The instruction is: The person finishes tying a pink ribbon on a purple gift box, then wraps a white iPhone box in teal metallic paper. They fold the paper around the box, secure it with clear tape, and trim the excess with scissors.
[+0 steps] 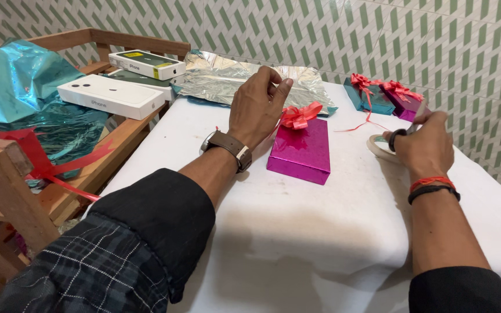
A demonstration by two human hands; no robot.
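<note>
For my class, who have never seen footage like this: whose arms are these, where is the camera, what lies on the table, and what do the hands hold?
One picture, from a camera on a person's head, looking down at their own bare arms. The left hand pinches something thin, probably ribbon, above the red bow on a pink gift box. The right hand holds a tape roll. On the white table also lie silver foil and two smaller wrapped gifts. White boxes sit on a wooden rack at left.

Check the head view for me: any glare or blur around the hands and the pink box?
Head view: evenly lit; pink box and left hand sharp; right hand slightly motion-blurred at the tape roll; glare on the silver foil sheet; soft shadows under both arms.
</note>
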